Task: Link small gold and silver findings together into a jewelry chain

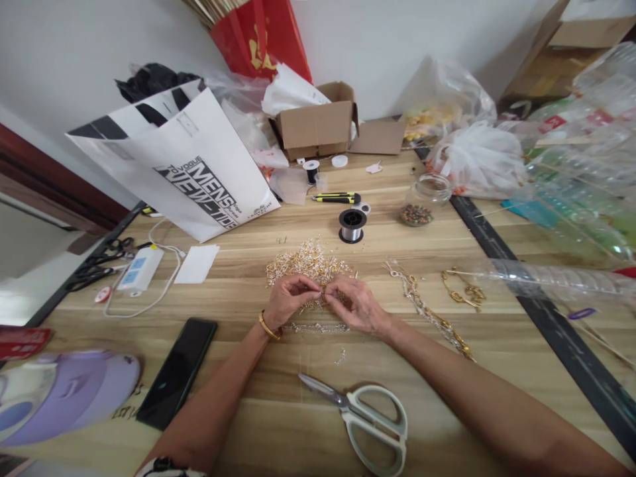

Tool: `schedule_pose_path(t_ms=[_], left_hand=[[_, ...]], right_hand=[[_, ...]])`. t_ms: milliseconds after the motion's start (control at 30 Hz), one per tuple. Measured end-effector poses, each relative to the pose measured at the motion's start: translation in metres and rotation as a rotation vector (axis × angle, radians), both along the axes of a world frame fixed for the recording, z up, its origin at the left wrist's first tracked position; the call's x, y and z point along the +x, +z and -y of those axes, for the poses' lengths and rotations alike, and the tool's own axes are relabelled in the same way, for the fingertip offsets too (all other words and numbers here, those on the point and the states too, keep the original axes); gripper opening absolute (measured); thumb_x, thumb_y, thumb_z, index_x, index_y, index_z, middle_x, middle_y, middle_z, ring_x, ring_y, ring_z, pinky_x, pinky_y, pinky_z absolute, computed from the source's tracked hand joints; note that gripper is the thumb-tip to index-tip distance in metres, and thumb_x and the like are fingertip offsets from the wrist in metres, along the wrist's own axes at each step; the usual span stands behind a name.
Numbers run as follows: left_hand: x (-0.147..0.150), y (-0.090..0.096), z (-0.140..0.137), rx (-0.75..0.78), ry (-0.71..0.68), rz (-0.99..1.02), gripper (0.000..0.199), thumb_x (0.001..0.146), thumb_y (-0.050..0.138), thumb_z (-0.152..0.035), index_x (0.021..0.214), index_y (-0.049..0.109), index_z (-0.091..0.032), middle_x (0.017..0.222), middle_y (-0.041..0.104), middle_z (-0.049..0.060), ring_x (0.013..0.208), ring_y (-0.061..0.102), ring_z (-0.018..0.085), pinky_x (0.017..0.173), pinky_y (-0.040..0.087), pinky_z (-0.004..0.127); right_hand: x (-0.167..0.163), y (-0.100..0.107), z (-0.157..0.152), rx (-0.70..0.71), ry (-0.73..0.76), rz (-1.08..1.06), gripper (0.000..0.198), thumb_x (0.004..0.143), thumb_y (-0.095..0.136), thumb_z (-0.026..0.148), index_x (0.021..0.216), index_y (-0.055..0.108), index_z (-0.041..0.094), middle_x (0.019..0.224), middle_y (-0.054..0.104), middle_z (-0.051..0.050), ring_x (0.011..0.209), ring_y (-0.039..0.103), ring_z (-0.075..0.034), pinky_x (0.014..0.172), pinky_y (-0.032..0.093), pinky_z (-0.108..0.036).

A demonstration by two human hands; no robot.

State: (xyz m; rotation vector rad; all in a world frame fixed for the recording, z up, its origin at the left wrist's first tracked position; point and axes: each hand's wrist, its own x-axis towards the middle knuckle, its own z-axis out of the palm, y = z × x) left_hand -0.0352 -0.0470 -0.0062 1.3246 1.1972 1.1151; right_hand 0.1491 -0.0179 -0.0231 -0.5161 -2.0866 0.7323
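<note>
My left hand (293, 298) and my right hand (358, 305) meet fingertip to fingertip at the front of a pile of small gold and silver beads (305, 262). Both are pinched closed; whatever lies between the fingers is too small to name. A gold bracelet (269, 326) circles my left wrist. Just below the hands a silver beaded strand (318, 327) lies across the table, and a few loose silver pieces (340, 358) sit nearer me. Open-handled scissors (370, 414) with pale grips rest in front, their blades together. Gold and silver chains (430, 311) lie to the right.
Behind the pile stand a wire spool (352, 226), a yellow-black utility knife (335, 197) and a glass jar (422, 202) of beads. Left are a phone (177, 371), a power strip (141, 269) and a white paper bag (199, 159). Plastic bottles (586, 199) crowd the right.
</note>
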Motion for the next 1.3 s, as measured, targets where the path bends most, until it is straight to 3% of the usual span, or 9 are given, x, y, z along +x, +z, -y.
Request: schedule_pose_path(t_ms=[833,1300], left_hand=[[0.0001,-0.0024,0.0005,0.069,-0.037,-0.038,0.014,0.065,0.076,-0.023,0.070,0.068,-0.013,0.073,0.069,0.005,0.070,0.063,0.015,0.069,0.052,0.026],[-0.0026,-0.0008,0.0016,0.109,-0.070,-0.128,0.012,0.070,0.072,-0.022,0.074,0.067,-0.011,0.075,0.069,0.006,0.071,0.063,0.014,0.070,0.052,0.025]], right_hand=[[-0.0002,-0.0021,-0.0007,-0.039,0.019,0.016,0.004,0.084,0.050,0.015,0.083,0.053,0.018,0.072,0.056,-0.003,0.065,0.052,-0.014,0.059,0.041,-0.026],[-0.0003,-0.0057,-0.0027,-0.085,0.021,0.022,0.010,0.090,0.050,0.021,0.088,0.060,0.018,0.078,0.062,-0.005,0.071,0.057,-0.015,0.065,0.045,-0.026]])
